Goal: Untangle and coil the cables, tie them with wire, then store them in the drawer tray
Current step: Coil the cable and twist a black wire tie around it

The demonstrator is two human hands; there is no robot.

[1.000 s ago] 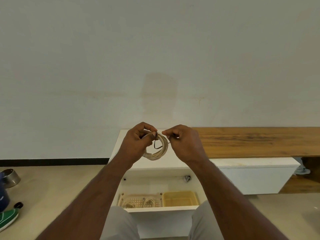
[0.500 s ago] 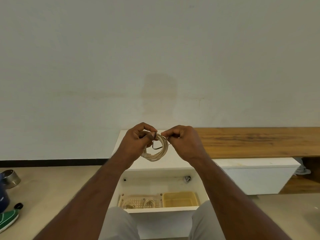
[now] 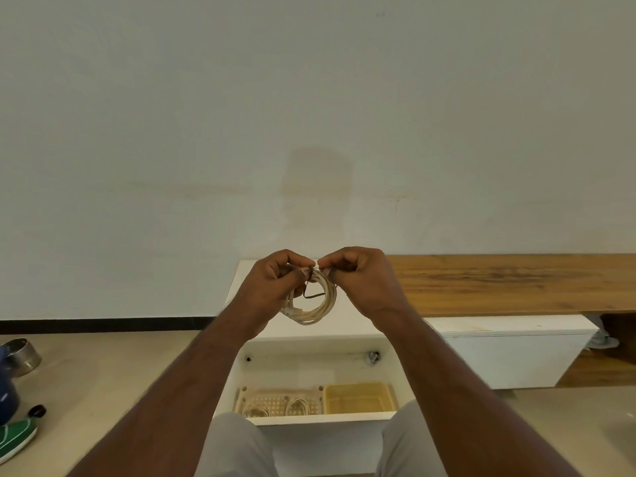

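Observation:
A coiled cream cable hangs in the air above the white cabinet top, held between both hands. My left hand grips the coil's upper left side. My right hand pinches the top of a thin dark tie wire that loops through the coil. The fingertips of both hands meet at the top of the coil. Below, the open drawer holds a cream perforated tray with two coiled cables in it and a yellow tray beside it.
A wooden bench top runs to the right over a white cabinet. On the floor at left are a steel bowl, a blue object and a green shoe. My knees frame the drawer front.
Both hands have drawn closer together at the top of the coil, and the wire's loose loop has shifted slightly inside the coil.

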